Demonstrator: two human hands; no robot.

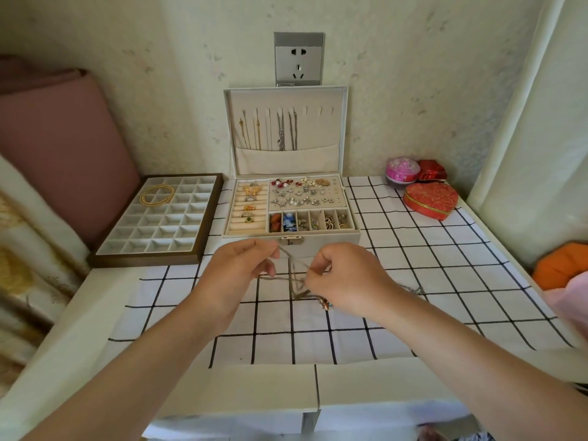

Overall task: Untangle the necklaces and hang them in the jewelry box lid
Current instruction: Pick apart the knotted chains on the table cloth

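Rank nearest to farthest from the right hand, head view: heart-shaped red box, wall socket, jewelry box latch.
1. Jewelry box latch, just ahead of the right hand.
2. Heart-shaped red box, back right.
3. Wall socket, above the lid.

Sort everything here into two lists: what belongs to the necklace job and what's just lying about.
In the job: tangled chains, pinched by left hand and right hand; jewelry box lid; necklaces already hung on it.
Lying about: compartment tray; heart-shaped red box; pink round box; wall socket.
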